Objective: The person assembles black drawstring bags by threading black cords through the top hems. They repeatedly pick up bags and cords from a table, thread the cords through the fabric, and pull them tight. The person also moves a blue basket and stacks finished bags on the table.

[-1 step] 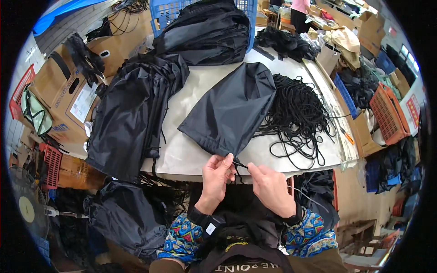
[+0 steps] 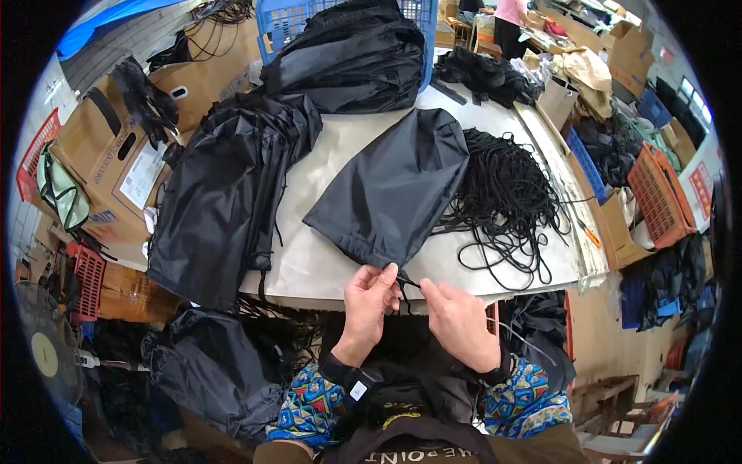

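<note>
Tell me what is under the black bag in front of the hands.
The black bag lies on the pale tabletop, which shows along its left side; a heap of black cord meets its right edge. Its body covers the rest, so whether cord runs underneath cannot be seen.

Dark lettering runs across the side of the carton, and the white label stuck to it carries print too small to read. Pale capitals stand on the front of the dark top, below yellow lettering. At right, a white panel bears red characters.
</note>
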`<state>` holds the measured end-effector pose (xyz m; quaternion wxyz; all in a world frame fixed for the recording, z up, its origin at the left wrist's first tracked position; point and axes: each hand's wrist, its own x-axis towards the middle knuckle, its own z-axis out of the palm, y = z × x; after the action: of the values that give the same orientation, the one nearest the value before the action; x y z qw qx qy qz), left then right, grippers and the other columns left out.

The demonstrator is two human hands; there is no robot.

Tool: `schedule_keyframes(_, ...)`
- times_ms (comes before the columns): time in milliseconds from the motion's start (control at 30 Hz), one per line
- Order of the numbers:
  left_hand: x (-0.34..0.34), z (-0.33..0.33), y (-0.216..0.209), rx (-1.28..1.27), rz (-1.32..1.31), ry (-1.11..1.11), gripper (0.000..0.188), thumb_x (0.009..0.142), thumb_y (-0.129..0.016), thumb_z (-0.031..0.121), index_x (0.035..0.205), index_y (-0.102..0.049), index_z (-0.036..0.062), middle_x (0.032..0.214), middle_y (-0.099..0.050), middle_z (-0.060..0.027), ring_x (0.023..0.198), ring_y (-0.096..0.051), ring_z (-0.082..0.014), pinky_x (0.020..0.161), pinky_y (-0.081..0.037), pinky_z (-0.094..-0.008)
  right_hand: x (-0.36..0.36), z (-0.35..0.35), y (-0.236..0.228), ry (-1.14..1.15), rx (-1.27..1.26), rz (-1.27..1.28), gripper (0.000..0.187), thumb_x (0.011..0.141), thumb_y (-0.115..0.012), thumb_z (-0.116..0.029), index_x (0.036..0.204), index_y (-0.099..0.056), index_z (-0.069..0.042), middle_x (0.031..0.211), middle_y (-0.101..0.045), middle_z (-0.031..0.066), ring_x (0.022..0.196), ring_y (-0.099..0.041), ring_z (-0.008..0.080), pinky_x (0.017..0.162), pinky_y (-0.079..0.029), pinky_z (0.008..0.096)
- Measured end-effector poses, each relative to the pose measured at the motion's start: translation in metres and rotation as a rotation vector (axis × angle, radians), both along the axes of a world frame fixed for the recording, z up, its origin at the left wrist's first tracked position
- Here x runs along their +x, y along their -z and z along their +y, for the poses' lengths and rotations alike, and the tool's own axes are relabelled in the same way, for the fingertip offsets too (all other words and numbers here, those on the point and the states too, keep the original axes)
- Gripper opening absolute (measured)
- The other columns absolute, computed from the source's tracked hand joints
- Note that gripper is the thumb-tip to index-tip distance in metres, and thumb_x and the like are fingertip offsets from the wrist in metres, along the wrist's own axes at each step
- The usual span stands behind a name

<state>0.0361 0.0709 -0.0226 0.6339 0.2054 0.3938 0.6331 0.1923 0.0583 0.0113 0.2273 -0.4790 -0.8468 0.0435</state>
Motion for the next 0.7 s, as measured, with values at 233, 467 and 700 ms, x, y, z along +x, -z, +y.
schedule_keyframes(233,0.011,-0.007,0.000,-0.002,0.070,0.010,0.021,0.086,-0.069,0.020,0.084,-0.057,0.0024,0.067,-0.059,-0.0039,0.052,-0.052,-0.0090,0.047,-0.044,-0.0230,-0.013,0.004,0.014,0.008,0.121,0.081,0.036,0.077,-0.057,-0.004,0.113,-0.054,-0.004,0.074,-0.058,0.0102,0.066,-0.061,0.0278,0.054,-0.048,0.0390)
schedule_keyframes(467,-0.035,0.015,-0.005,0.084,-0.011,-0.211,0.022,0.087,-0.066,0.021,0.073,-0.056,0.0072,0.060,-0.054,0.0001,0.048,-0.050,-0.0088,0.044,-0.041,-0.0230,0.053,0.015,0.009,-0.211,-0.210,0.264,0.023,0.084,-0.061,-0.012,0.105,-0.062,-0.001,0.076,-0.064,0.0158,0.067,-0.062,0.0323,0.057,-0.049,0.0380)
schedule_keyframes(700,0.017,0.000,0.009,0.065,0.078,0.151,0.021,0.089,-0.064,0.024,0.082,-0.060,0.0045,0.074,-0.062,-0.0030,0.062,-0.058,-0.0101,0.053,-0.045,-0.0237,0.036,0.005,-0.009,-0.085,-0.449,0.375,0.016,0.088,-0.059,-0.010,0.099,-0.064,0.001,0.070,-0.064,0.0102,0.061,-0.059,0.0145,0.060,-0.048,0.0262)
